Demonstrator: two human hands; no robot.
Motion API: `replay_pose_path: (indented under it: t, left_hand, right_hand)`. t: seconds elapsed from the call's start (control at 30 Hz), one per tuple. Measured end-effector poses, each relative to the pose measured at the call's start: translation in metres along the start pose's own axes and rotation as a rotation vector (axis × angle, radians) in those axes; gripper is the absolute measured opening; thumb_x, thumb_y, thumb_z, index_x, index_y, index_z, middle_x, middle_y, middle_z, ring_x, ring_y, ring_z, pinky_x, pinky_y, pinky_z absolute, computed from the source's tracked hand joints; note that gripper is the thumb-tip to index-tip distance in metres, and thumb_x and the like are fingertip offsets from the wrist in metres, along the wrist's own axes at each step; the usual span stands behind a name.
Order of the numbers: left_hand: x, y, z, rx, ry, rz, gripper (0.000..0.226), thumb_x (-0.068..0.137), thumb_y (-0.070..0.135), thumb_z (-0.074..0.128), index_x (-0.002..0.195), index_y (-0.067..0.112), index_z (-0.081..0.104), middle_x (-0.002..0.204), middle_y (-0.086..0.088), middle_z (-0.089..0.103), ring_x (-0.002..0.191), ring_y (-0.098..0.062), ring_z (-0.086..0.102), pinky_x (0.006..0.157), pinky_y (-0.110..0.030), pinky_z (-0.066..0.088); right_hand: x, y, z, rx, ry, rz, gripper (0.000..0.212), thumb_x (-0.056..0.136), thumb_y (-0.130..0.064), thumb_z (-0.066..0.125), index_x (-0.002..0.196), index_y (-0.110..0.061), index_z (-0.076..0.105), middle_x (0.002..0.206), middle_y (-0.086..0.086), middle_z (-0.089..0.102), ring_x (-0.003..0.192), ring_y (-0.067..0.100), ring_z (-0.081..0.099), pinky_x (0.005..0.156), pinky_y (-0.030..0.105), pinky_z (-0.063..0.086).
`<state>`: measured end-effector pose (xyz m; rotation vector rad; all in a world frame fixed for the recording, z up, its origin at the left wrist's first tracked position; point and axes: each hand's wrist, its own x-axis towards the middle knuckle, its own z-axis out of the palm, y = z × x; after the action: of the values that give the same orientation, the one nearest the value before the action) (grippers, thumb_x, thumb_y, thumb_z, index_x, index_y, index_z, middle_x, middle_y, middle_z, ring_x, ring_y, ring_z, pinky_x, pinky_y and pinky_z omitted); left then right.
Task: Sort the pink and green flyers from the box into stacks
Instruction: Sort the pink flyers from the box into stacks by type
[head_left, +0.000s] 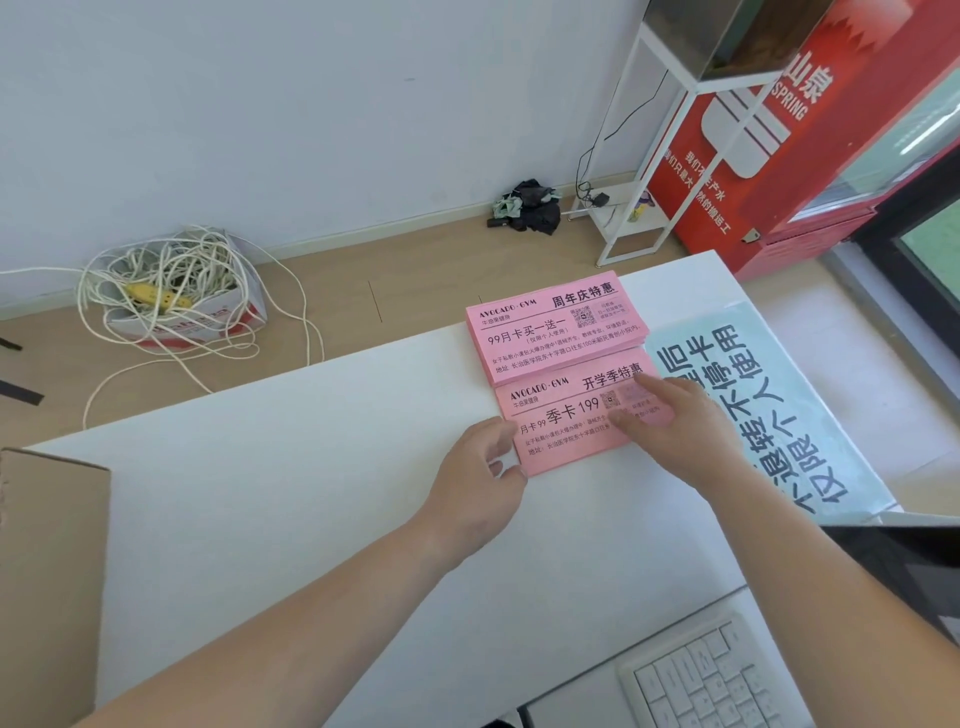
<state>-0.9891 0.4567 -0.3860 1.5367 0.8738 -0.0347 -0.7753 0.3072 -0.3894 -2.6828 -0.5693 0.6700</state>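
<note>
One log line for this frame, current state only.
near pink stack: on table | left hand: curled at its left edge | right hand: flat on top | far pink stack: no hand on it

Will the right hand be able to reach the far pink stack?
Probably yes. The right hand rests on the near pink stack, and the far pink stack lies just beyond, nothing between.

Only the person's two arms show. The left forearm (291, 608) lies across the lower left of the frame and the right forearm (831, 566) across the lower right, both bare along all that is visible. The left hand (475, 470) and right hand (680, 431) are bare too. The fingers (626, 418) look short and rounded, their nails too blurred to tell.
</note>
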Motion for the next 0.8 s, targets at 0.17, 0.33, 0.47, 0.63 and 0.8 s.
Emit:
replay_pose_path:
  t: [0.17, 0.33, 0.47, 0.63, 0.8]
  left_hand:
    - [-0.021, 0.004, -0.032, -0.014, 0.052, -0.012, 0.044, 0.101, 0.018, 0.057, 0.143, 0.031, 0.052, 0.13, 0.018, 0.059, 0.107, 0.006, 0.059, 0.073, -0.012, 0.045]
    - [-0.064, 0.002, -0.074, -0.029, 0.068, 0.034, 0.04, 0.099, 0.023, 0.062, 0.138, 0.032, 0.056, 0.121, 0.019, 0.063, 0.102, 0.0, 0.064, 0.074, -0.015, 0.049]
    - [-0.112, -0.005, -0.122, -0.034, 0.105, 0.078, 0.031, 0.099, 0.026, 0.063, 0.128, 0.033, 0.063, 0.117, 0.02, 0.067, 0.095, 0.006, 0.065, 0.072, -0.011, 0.048]
    - [-0.186, -0.021, -0.192, -0.018, 0.239, 0.145, 0.026, 0.097, 0.027, 0.066, 0.122, 0.034, 0.066, 0.114, 0.02, 0.069, 0.096, 0.009, 0.066, 0.08, -0.012, 0.052]
    - [-0.267, -0.06, -0.264, -0.041, 0.433, 0.184, 0.023, 0.095, 0.02, 0.069, 0.113, 0.033, 0.072, 0.106, 0.019, 0.074, 0.096, 0.003, 0.069, 0.092, -0.023, 0.054]
  right_hand:
    - [-0.012, -0.023, 0.001, 0.067, 0.135, -0.018, 0.054, 0.096, -0.041, 0.066, 0.146, -0.026, 0.053, 0.148, 0.003, 0.049, 0.137, 0.025, 0.045, 0.105, 0.044, 0.043]
    - [-0.062, -0.1, 0.018, 0.178, 0.12, -0.194, 0.03, 0.096, -0.038, 0.064, 0.125, -0.028, 0.069, 0.121, -0.013, 0.067, 0.114, 0.01, 0.062, 0.092, 0.03, 0.046]
    - [-0.114, -0.169, 0.042, 0.286, 0.0, -0.337, 0.011, 0.094, -0.034, 0.069, 0.101, -0.03, 0.075, 0.086, -0.017, 0.073, 0.084, -0.001, 0.066, 0.082, 0.029, 0.055]
    - [-0.182, -0.251, 0.078, 0.36, -0.154, -0.471, 0.008, 0.094, -0.035, 0.067, 0.097, -0.033, 0.074, 0.085, -0.012, 0.074, 0.077, 0.004, 0.066, 0.064, 0.016, 0.05]
    - [-0.259, -0.319, 0.128, 0.471, -0.265, -0.553, 0.036, 0.095, -0.036, 0.066, 0.128, -0.045, 0.053, 0.106, -0.02, 0.069, 0.086, -0.003, 0.065, 0.065, 0.016, 0.048]
